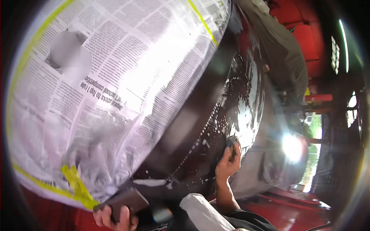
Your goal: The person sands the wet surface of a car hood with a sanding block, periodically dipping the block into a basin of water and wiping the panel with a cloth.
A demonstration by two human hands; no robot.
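The dark, glossy panel runs diagonally up through the view, wet with droplets and broken by white, shiny streaks along its right side. On that side, short of the panel's right edge, the right hand pinches a small dark pad between thumb and fingers, the pad against the wet surface as far as the view shows. The forearm reaches up from below the panel.

Off the panel's lower-left end, the left hand grips a flat brown block, fingers curled over its lower edge; whether the block touches anything behind it, I cannot tell. The two hands are well apart, with a stretch of the panel's lower part between them — room to the left of the pad, rather less towards the right edge.

Newspaper sheets border the panel's whole left edge, bound with yellow tape, one loose-looking strip ending just beside the block. Beyond the panel's upper right hangs a brownish-grey drape — near its edge — and further right a bright light glares.
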